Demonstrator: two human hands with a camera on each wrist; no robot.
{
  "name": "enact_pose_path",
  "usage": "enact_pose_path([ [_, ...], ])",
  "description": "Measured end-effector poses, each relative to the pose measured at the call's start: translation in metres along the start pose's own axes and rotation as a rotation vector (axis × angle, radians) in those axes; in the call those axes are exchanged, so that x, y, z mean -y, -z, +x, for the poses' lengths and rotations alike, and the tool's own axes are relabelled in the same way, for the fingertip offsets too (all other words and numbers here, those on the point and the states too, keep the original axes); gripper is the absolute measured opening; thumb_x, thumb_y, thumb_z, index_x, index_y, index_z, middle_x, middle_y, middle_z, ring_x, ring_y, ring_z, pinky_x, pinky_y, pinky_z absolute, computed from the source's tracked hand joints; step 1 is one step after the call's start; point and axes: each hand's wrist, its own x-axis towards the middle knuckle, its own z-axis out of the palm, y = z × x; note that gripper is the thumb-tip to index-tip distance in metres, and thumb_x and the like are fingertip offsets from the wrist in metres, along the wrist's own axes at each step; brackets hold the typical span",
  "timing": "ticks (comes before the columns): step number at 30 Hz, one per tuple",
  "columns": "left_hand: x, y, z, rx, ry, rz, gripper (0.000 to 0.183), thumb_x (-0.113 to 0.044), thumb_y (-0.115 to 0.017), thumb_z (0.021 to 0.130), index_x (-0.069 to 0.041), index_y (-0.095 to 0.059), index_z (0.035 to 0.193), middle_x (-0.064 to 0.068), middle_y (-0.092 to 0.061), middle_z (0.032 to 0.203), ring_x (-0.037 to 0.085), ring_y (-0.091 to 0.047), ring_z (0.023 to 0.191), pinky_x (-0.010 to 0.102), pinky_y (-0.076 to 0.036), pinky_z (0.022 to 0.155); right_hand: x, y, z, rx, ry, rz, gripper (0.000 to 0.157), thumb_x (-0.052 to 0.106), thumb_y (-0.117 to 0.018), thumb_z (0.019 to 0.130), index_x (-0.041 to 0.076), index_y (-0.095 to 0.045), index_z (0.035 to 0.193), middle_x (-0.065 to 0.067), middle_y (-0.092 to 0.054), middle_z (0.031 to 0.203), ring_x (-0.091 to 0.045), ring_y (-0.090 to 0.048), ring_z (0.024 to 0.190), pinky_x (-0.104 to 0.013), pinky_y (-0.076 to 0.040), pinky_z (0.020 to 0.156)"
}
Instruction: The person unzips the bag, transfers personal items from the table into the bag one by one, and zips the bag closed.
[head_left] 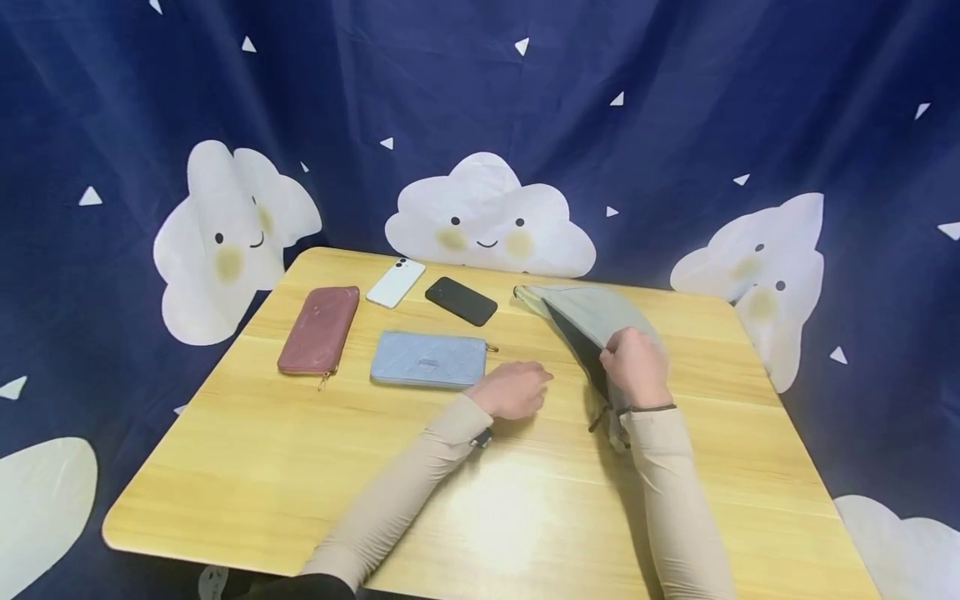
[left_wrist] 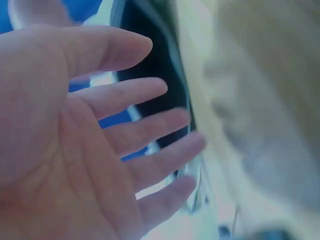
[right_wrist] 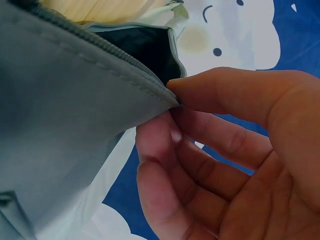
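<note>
A grey zippered bag (head_left: 611, 310) lies at the right of the table with its mouth parted, showing a dark lining. My right hand (head_left: 637, 367) pinches the zipper edge of the bag between thumb and fingers; the right wrist view shows the thumb (right_wrist: 220, 95) on top of that edge. My left hand (head_left: 513, 390) hovers low over the table, its fingers spread and relaxed, with nothing in it. It is beside the right end of a light blue wallet (head_left: 427, 360), and its fingers point towards the bag's opening. In the left wrist view the palm (left_wrist: 85, 150) faces the camera.
A dark phone (head_left: 461, 301) and a white phone (head_left: 395, 283) lie behind the blue wallet. To its left rests a maroon wallet (head_left: 319, 330) with a zipper pull. The wooden table (head_left: 262, 475) backs onto a navy curtain (head_left: 480, 92) printed with clouds.
</note>
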Motion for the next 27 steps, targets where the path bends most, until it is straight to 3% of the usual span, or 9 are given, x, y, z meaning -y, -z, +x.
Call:
enact_pose_path([
  [4, 0.027, 0.019, -0.024, -0.090, 0.071, -0.180, 0.045, -0.020, -0.053, 0.105, -0.004, -0.055, 0.147, 0.012, -0.057, 0.152, 0.029, -0.054, 0.142, 0.042, -0.041, 0.123, -0.001, 0.000, 0.000, -0.005, -0.009, 0.002, 0.040, 0.005, -0.058, 0.074, 0.020, -0.034, 0.047, 0.006, -0.038, 0.045, -0.016, -0.035, 0.048, -0.030, -0.027, 0.041],
  [9, 0.072, 0.042, -0.064, -0.261, 0.175, -0.298, 0.041, -0.019, -0.057, 0.103, -0.002, -0.062, 0.140, 0.016, -0.067, 0.139, 0.029, -0.068, 0.121, 0.046, -0.055, 0.107, -0.001, -0.001, 0.000, -0.003, -0.010, 0.009, 0.041, 0.005, -0.057, 0.074, 0.022, -0.030, 0.048, 0.008, -0.029, 0.045, -0.014, -0.028, 0.047, -0.029, -0.023, 0.040],
  [11, 0.092, 0.050, -0.082, -0.326, 0.225, -0.329, 0.039, -0.020, -0.057, 0.103, -0.003, -0.063, 0.137, 0.015, -0.068, 0.135, 0.028, -0.069, 0.115, 0.046, -0.058, 0.100, -0.001, -0.001, -0.001, -0.003, -0.009, 0.012, 0.041, 0.005, -0.057, 0.074, 0.022, -0.029, 0.048, 0.008, -0.028, 0.046, -0.013, -0.027, 0.048, -0.029, -0.022, 0.040],
  [15, 0.131, 0.066, -0.119, -0.521, 0.345, -0.348, 0.035, -0.018, -0.059, 0.102, 0.000, -0.067, 0.131, 0.020, -0.071, 0.127, 0.035, -0.070, 0.109, 0.049, -0.059, 0.093, -0.002, -0.003, -0.001, -0.004, -0.011, 0.027, 0.042, 0.004, -0.057, 0.074, 0.021, -0.029, 0.048, 0.008, -0.026, 0.046, -0.013, -0.025, 0.047, -0.028, -0.021, 0.041],
  [19, 0.169, 0.078, -0.154, -0.690, 0.482, -0.310, 0.035, -0.019, -0.059, 0.100, -0.001, -0.069, 0.129, 0.021, -0.071, 0.127, 0.038, -0.069, 0.115, 0.053, -0.055, 0.099, -0.002, -0.003, -0.001, -0.008, -0.008, 0.040, 0.042, 0.002, -0.057, 0.073, 0.021, -0.029, 0.048, 0.008, -0.026, 0.045, -0.012, -0.022, 0.047, -0.026, -0.019, 0.041],
  [22, 0.192, 0.080, -0.179, -0.742, 0.585, -0.317, 0.041, -0.025, -0.057, 0.102, 0.001, -0.065, 0.134, 0.026, -0.066, 0.133, 0.042, -0.063, 0.122, 0.057, -0.051, 0.105, -0.002, -0.002, -0.001, -0.010, -0.005, 0.039, 0.042, 0.002, -0.057, 0.073, 0.021, -0.029, 0.048, 0.008, -0.025, 0.046, -0.012, -0.022, 0.047, -0.026, -0.019, 0.041],
  [27, 0.217, 0.074, -0.207, -0.744, 0.716, -0.305, 0.055, -0.029, -0.054, 0.103, 0.009, -0.053, 0.142, 0.036, -0.052, 0.142, 0.052, -0.052, 0.130, 0.065, -0.045, 0.108, -0.002, -0.002, -0.001, 0.008, -0.012, 0.031, 0.042, 0.002, -0.057, 0.074, 0.021, -0.030, 0.048, 0.008, -0.027, 0.046, -0.013, -0.025, 0.047, -0.027, -0.021, 0.041],
])
